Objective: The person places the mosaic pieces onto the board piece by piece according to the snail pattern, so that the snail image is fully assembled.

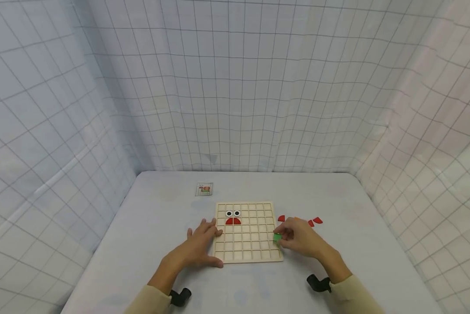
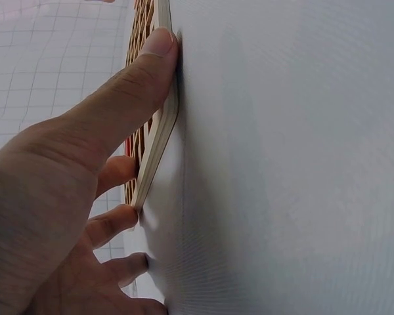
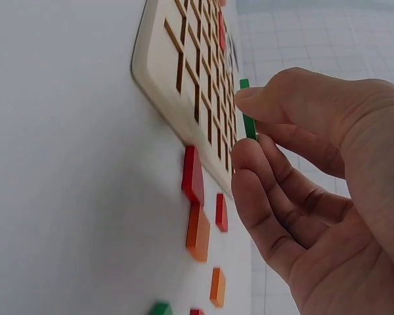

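A wooden grid board (image 1: 254, 240) lies flat on the table. Near its upper left, two eye tiles (image 1: 236, 213) sit above two red curved tiles (image 1: 229, 221). My left hand (image 1: 197, 246) spreads along the board's left edge; in the left wrist view its thumb (image 2: 134, 85) presses the edge near a corner. At the right edge, my right hand (image 1: 303, 237) pinches a small green tile (image 1: 277, 237) between thumb and fingers. In the right wrist view the green tile (image 3: 248, 115) stands on edge in the grip, raised over the board.
Loose red tiles (image 1: 317, 220) and orange tiles (image 3: 198, 236) lie right of the board, partly behind my right hand, with a green piece (image 3: 161, 309) nearby. A picture card (image 1: 204, 189) lies beyond the board's far left corner. Gridded white curtains (image 1: 243, 87) surround the table.
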### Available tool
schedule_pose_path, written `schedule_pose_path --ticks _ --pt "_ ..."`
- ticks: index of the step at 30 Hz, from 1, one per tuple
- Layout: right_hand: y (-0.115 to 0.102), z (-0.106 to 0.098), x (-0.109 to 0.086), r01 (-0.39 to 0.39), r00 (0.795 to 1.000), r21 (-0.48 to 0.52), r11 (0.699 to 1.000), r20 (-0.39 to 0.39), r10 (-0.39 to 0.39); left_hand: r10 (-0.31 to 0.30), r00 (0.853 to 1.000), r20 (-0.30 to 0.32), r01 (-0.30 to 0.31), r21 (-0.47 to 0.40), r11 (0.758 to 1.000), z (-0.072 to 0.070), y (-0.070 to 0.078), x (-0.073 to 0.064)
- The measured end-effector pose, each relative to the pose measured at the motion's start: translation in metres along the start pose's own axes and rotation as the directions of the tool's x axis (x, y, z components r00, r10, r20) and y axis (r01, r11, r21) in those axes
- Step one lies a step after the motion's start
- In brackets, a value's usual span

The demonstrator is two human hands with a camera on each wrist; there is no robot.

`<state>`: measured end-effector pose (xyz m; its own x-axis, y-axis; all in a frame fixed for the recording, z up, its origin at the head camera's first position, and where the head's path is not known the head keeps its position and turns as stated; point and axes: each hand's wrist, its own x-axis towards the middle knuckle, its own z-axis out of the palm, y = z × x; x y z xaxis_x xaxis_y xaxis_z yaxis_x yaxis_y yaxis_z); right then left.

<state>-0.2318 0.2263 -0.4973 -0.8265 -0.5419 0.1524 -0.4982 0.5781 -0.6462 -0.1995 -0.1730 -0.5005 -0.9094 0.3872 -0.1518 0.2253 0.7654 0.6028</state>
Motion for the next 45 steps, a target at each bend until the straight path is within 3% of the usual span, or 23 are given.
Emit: schedule_pose_path --ticks 6,16,29,38,45 --pt "-0.01 0.013 0.019 0.051 0.999 0.022 0.998 0.004 -0.051 -0.001 1.0 0.001 0.001 -0.002 1.0 -0.001 0.001 -0.003" --pt "-0.022 0.032 0.045 0.043 0.999 0.027 0.999 0.009 -0.043 -0.002 1.0 0.006 0.002 0.003 1.0 0.003 -0.004 -0.001" --pt "-0.031 0.058 0.078 0.159 0.987 -0.007 0.987 -0.012 -0.159 0.001 1.0 0.011 -0.001 0.022 1.0 0.001 -0.004 0.001" --pt "-0.037 0.066 0.087 0.064 0.998 -0.019 0.998 0.028 -0.063 0.008 1.0 0.01 -0.008 0.031 0.999 0.002 -0.006 0.004" --pt "-0.039 0.07 0.093 0.036 0.998 -0.042 0.998 0.051 -0.033 0.009 1.0 0.004 -0.01 0.031 0.999 0.001 -0.002 0.003"
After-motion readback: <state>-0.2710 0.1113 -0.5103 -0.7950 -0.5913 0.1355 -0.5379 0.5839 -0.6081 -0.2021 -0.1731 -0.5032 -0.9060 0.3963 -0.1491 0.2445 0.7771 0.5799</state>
